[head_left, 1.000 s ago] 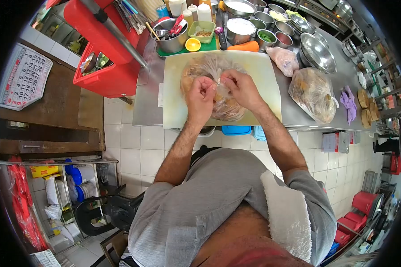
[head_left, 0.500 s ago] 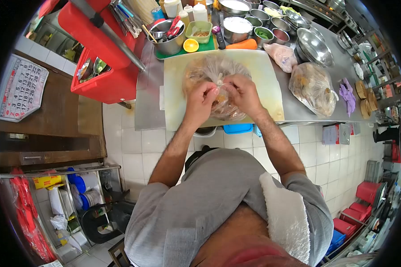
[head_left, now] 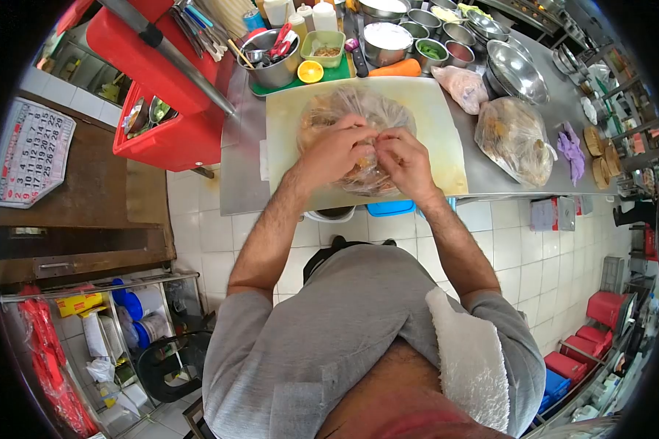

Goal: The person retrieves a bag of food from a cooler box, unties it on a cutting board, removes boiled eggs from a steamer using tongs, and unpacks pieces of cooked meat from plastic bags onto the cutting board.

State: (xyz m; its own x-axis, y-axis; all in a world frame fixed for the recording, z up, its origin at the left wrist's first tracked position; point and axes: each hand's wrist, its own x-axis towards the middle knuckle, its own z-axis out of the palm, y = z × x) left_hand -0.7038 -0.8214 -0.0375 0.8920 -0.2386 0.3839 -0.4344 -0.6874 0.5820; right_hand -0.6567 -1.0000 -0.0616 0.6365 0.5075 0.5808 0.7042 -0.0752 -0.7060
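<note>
A clear plastic bag [head_left: 389, 111] with brownish food inside lies on the cutting board [head_left: 443, 139] in front of me. My left hand [head_left: 338, 152] is over the bag's gathered top, its fingers bent and pinched on the plastic. Close beside it, my right hand [head_left: 406, 158] pinches the same gathered part, fingertips nearly meeting those of the left. The knot itself is hidden behind my fingers.
A second filled plastic bag [head_left: 516, 139] and a bag of pale pink meat [head_left: 461, 88] stand to the right. Behind the board are a carrot [head_left: 395, 69], an orange half [head_left: 310, 72], a knife [head_left: 360, 62] and a steel pot [head_left: 278, 72]. A red cooler [head_left: 172, 139] is at left.
My left hand has turned over and shifted across the bag's neck, now covering the knot that showed before. The right hand stays at the neck. The bag remains on the board.
</note>
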